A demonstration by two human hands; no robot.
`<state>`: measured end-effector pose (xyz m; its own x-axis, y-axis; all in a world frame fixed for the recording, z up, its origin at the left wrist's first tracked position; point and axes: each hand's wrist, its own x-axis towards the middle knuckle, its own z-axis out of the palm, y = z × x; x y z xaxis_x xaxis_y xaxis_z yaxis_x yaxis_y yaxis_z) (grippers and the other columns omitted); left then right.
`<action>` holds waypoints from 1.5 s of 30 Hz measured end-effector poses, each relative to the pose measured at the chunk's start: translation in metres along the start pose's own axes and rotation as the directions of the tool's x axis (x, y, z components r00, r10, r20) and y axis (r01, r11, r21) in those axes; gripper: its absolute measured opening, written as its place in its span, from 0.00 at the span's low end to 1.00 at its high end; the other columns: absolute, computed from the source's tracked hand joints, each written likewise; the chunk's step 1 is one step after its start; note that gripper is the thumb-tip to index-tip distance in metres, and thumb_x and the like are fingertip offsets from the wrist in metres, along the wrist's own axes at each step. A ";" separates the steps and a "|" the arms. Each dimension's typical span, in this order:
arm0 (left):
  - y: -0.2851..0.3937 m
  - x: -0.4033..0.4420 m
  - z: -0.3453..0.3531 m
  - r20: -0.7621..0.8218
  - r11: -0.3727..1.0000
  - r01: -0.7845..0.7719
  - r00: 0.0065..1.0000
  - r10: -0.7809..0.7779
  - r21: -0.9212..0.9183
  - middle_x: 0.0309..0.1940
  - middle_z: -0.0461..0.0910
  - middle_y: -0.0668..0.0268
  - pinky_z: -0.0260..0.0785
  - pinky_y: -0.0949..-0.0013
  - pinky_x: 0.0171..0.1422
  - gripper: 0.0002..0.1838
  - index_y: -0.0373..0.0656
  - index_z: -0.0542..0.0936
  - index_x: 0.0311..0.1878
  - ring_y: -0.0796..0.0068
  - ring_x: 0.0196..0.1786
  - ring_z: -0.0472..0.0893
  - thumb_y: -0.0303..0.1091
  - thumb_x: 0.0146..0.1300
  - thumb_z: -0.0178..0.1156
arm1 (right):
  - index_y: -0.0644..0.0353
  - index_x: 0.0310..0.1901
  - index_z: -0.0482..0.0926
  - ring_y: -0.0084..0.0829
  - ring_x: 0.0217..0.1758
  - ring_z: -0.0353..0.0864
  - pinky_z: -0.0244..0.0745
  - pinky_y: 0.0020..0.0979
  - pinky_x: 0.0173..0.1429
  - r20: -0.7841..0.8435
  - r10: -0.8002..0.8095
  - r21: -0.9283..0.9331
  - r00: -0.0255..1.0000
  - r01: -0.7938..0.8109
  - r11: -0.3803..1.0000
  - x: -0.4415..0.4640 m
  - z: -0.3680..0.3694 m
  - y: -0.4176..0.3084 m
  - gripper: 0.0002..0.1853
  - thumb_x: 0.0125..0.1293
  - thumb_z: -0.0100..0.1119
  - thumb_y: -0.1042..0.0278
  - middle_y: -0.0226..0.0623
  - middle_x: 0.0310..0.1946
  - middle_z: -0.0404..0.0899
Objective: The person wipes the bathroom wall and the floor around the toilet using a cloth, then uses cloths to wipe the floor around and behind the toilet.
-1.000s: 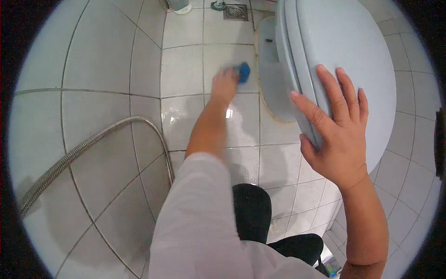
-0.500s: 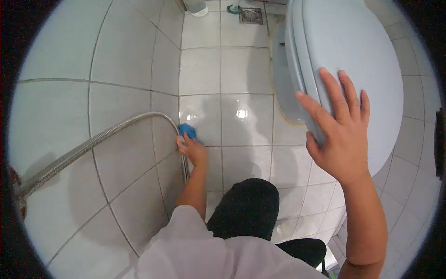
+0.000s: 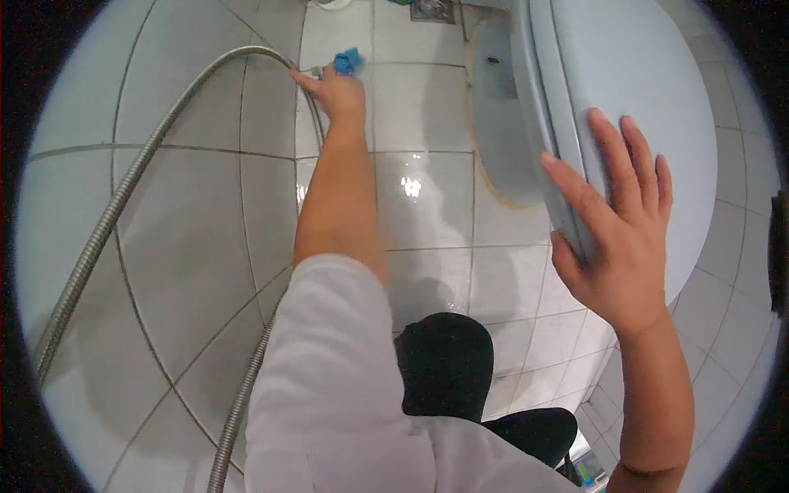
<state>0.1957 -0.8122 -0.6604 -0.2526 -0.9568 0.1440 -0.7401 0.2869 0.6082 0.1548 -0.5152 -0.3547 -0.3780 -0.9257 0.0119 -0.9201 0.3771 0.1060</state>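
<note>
Indoors, low above a pale tiled floor (image 3: pixel 427 283), a person's left hand (image 3: pixel 342 94) held a crumpled blue cloth (image 3: pixel 348 62) near the foot of the tiled wall (image 3: pixel 185 193), the arm stretched well forward. Its grip was closed about the cloth, which bulged past the fingers, seemingly to keep the soft bulk ahead of the skin; whether it touched the floor could not be told. A metal hose (image 3: pixel 169 123) arched across the wall and passed right by the same hand, though the view left unclear whether the two met. Opposite, the right hand (image 3: pixel 620 238) lay spread on the lowered toilet lid (image 3: pixel 649 94), its grip slack and clasping nothing, a placement that probably steadied the leaning body. Between the arms, a dark-clad knee (image 3: pixel 448 361) showed beside a pale sleeve (image 3: pixel 325 353), suggesting a crouch that brought the floor within reach. Beyond, a floor drain (image 3: pixel 433 10) sat near the toilet base (image 3: pixel 497 115).
</note>
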 end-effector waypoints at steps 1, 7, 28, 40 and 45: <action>0.004 -0.005 -0.013 -0.220 0.973 -0.232 0.949 0.225 -0.008 0.64 0.42 0.41 0.51 0.59 0.67 0.24 0.36 0.63 0.60 0.41 0.64 0.55 0.22 0.58 0.46 | 0.36 0.52 0.74 0.44 0.70 0.50 0.43 0.52 0.67 0.004 0.000 0.016 1.000 0.000 1.000 0.000 0.000 0.000 0.37 0.33 0.60 0.76 0.35 0.65 0.56; -0.027 -0.178 -0.081 0.103 0.984 -0.074 0.990 0.091 -0.163 0.62 0.51 0.44 0.49 0.54 0.67 0.26 0.40 0.62 0.60 0.45 0.63 0.56 0.19 0.56 0.48 | 0.37 0.52 0.73 0.44 0.69 0.50 0.44 0.54 0.66 -0.003 0.006 0.062 1.000 -0.006 0.998 -0.001 -0.001 0.002 0.37 0.33 0.60 0.76 0.35 0.65 0.56; 0.095 -0.044 -0.055 -0.006 0.825 -0.494 0.859 0.512 -0.276 0.37 0.75 0.56 0.61 0.56 0.50 0.15 0.38 0.76 0.42 0.55 0.42 0.72 0.37 0.54 0.55 | 0.36 0.51 0.74 0.45 0.68 0.51 0.44 0.54 0.65 0.002 0.019 0.083 1.000 -0.019 0.996 0.004 -0.003 0.004 0.36 0.32 0.60 0.75 0.35 0.65 0.57; -0.029 -0.193 0.013 0.576 0.473 -0.820 0.226 0.786 -0.323 0.48 0.74 0.67 0.62 0.60 0.59 0.14 0.62 0.78 0.46 0.62 0.55 0.70 0.38 0.56 0.52 | 0.35 0.50 0.75 0.47 0.68 0.51 0.43 0.53 0.66 0.059 0.018 0.061 0.998 -0.021 0.998 0.007 0.005 0.001 0.36 0.31 0.61 0.76 0.37 0.64 0.57; 0.060 -0.079 0.082 0.541 0.647 -0.762 0.551 0.635 0.018 0.48 0.75 0.65 0.66 0.64 0.56 0.13 0.55 0.78 0.46 0.62 0.51 0.73 0.38 0.58 0.52 | 0.35 0.49 0.76 0.47 0.68 0.51 0.43 0.53 0.66 0.064 0.038 0.041 0.997 -0.041 0.998 0.009 0.000 0.002 0.35 0.31 0.61 0.75 0.37 0.64 0.57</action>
<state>0.1199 -0.7154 -0.6993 -0.9464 -0.3200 0.0427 -0.2975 0.9158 0.2699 0.1496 -0.5228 -0.3545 -0.4189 -0.9068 -0.0476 -0.9072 0.4158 0.0643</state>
